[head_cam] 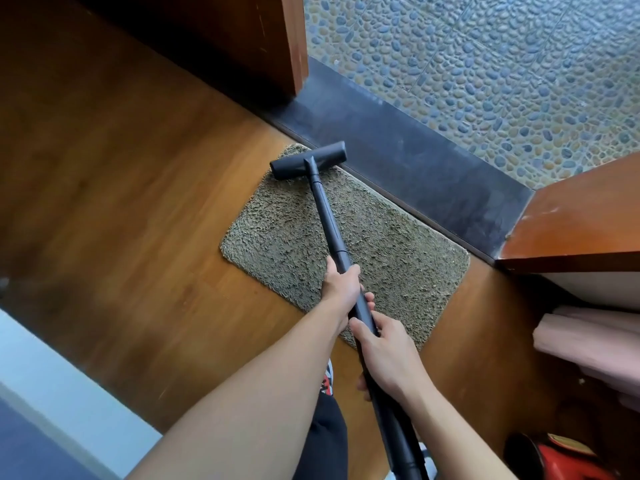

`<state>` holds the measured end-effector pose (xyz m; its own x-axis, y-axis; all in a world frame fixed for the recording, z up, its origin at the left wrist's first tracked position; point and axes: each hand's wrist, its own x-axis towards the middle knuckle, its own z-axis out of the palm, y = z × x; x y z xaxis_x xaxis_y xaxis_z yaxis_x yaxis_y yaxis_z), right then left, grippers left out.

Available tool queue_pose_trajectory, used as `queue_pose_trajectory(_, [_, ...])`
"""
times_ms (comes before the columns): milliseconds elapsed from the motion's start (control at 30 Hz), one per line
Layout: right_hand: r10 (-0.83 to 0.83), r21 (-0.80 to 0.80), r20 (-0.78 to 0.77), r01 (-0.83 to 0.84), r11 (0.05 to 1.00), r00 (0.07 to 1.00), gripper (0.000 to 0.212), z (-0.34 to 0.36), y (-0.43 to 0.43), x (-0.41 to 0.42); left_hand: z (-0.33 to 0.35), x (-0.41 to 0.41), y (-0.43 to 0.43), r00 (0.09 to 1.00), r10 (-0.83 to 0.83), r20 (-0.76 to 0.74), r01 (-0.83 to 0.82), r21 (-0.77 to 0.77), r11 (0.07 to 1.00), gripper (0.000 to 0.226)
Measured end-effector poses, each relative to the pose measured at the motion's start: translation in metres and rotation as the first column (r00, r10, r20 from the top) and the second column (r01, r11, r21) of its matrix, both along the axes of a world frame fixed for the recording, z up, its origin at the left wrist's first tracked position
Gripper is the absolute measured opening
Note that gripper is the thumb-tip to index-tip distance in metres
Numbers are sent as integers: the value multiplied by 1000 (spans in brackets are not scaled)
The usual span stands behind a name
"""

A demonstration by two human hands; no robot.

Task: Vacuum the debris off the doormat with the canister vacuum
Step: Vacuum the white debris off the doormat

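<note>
A shaggy olive-brown doormat [391,258] lies on the wooden floor against a dark threshold. The black vacuum wand [327,216] runs from my hands up to its T-shaped floor nozzle [308,160], which rests on the mat's far left corner. My left hand [341,284] grips the wand higher up, fingers wrapped round the tube. Just below it, my right hand [388,358] grips the wand too. The red canister [561,462] shows partly at the bottom right corner.
A dark stone threshold [415,168] borders the mat, with pebble paving [485,71] beyond. Wooden door frames stand at top left [291,46] and right [581,223]. Pink fabric [588,344] lies at the right. Wooden floor [138,202] spreads to the left.
</note>
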<state>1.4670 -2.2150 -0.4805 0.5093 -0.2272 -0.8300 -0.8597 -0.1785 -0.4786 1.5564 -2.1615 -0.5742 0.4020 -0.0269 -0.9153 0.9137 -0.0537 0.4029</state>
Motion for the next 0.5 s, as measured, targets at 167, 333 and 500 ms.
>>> queue_pose_trajectory(167, [-52, 41, -20, 53, 998, 998, 20, 0, 12, -3, 1, -3, 11, 998, -45, -34, 45, -1, 999, 67])
queue_pose_trajectory(333, [-82, 66, -44, 85, 994, 996, 19, 8, 20, -39, 8, -40, 18, 995, -73, -70, 73, -6, 997, 67])
queue_pose_trajectory(500, [-45, 76, -60, 49, 996, 997, 17, 16, 17, -86, 21, -89, 18, 994, -61, -86, 61, -2, 998, 72])
